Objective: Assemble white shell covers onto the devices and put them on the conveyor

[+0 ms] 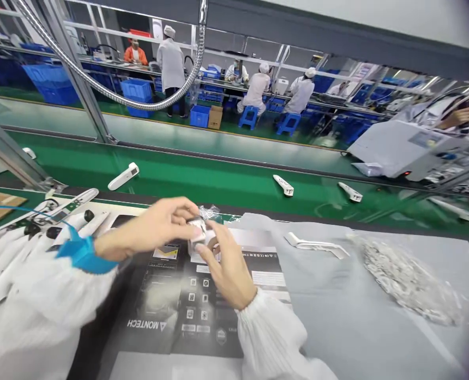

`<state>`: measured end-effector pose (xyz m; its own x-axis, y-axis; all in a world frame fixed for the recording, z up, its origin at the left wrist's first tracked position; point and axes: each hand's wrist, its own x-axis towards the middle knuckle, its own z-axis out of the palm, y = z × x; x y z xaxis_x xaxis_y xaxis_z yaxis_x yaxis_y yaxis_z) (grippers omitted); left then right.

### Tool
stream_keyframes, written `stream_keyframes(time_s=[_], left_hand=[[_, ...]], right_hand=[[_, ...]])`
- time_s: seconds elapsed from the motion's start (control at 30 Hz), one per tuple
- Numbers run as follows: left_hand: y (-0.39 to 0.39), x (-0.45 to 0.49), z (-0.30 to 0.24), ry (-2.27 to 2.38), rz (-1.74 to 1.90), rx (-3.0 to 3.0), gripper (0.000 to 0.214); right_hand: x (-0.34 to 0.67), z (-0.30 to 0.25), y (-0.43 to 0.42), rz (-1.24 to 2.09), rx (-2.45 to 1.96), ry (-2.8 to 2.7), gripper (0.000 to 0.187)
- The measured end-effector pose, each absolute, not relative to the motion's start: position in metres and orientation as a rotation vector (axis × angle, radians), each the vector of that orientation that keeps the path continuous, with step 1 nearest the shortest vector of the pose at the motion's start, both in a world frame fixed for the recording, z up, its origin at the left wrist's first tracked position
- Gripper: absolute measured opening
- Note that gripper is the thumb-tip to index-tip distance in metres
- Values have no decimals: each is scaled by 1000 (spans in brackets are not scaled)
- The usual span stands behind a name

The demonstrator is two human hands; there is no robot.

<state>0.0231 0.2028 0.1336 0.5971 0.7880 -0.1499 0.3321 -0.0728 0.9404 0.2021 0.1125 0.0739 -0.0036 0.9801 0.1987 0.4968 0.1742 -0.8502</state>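
Note:
My left hand, with a blue strap around its wrist, closes its fingers on the upper left side of a small white plastic part. From the lower right, my right hand grips the same part between thumb and fingers. The part is held above a dark printed cardboard sheet marked MONTECH; much of it is hidden by my fingers, and its exact kind cannot be made out. A thin white curved shell lies to the right of my hands.
A clear bag of small whitish parts lies on grey sheeting at right. Several white handheld devices crowd the left side. Beyond the bench, a green conveyor carries spaced white devices. A metal hose hangs overhead; people work behind.

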Motion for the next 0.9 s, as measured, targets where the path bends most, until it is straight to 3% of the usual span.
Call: stream_keyframes(time_s=[0.07,0.23,0.37,0.5,0.6,0.77,0.9], left_hand=[[172,29,120,908,560,1589,39],[121,37,66,1041,651,1575,31],[105,32,48,1155,669,1601,25],[101,24,53,1162,583,1646,21],[105,20,51,1139,560,1608,17],[123,8,33,1231,651,970,27],[129,-4,30,1205,749,831,38]], right_hand=[[192,73,112,864,-1415,-1519,20],[189,51,93,1224,-1383,-1115,37],[204,48,88,707,-1587,-1366,26],[215,60,99,110,-1475,-1895,9],[213,66,101,-145,-1411,-2134,12],[209,63,113,186,-1337,-2179,20],[219,45,177,299,-1743,-1941,17]])
